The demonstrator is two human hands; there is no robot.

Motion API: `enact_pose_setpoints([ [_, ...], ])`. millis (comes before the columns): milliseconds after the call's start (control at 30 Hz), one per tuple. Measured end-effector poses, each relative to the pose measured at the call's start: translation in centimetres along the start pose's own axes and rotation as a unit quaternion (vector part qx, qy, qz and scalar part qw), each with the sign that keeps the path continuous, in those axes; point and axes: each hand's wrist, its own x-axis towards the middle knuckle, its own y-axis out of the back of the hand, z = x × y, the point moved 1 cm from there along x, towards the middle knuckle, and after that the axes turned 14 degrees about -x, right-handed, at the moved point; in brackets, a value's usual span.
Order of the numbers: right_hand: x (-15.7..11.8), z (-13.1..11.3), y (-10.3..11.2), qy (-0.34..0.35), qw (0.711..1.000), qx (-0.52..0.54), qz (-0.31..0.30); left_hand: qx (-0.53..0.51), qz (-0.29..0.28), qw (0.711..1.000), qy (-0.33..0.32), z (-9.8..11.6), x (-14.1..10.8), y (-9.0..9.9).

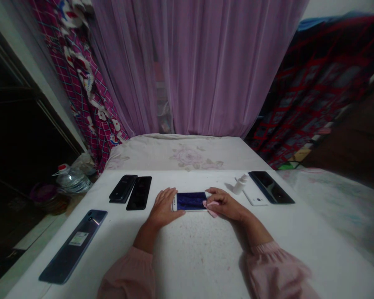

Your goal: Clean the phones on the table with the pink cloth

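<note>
Cloth (212, 209) in right hand (227, 205) | over phone (190, 201) corner | spray bottle (239, 185) near

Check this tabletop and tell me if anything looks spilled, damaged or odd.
One thing stands out: small specks dot the white tabletop between the forearms, while the rest looks mostly plain. Whether they are dirt or wear, I cannot tell. I see no spill, and the white phone in the middle shows no clear damage.
</note>
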Motion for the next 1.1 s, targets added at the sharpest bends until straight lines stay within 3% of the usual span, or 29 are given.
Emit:
enact_pose_setpoints([
  [233, 0.8, -0.1, -0.9, 0.007, 0.995, -0.029, 0.092, -0.007, -0.008, 1.0, 0.004, 0.3, 0.0, 0.2],
  [533, 1.7, -0.9, -1.4, -0.065, 0.982, -0.114, 0.139, 0.003, -0.012, 1.0, 0.016, 0.7, -0.1, 0.3],
  [700, 1.8, -0.9, -1.6, -0.07, 0.98, -0.113, 0.145, 0.005, -0.014, 1.0, 0.018, 0.8, -0.1, 0.5],
  [867, 1.4, -0.7, -1.2, -0.047, 0.989, -0.063, 0.126, 0.008, -0.018, 1.0, 0.021, 1.0, -0.1, 0.6],
  [1100, 0.6, -0.6, 0.3, 0.032, 0.999, 0.027, 0.022, 0.012, -0.015, 1.0, 0.018, 0.9, -0.1, 0.5],
])
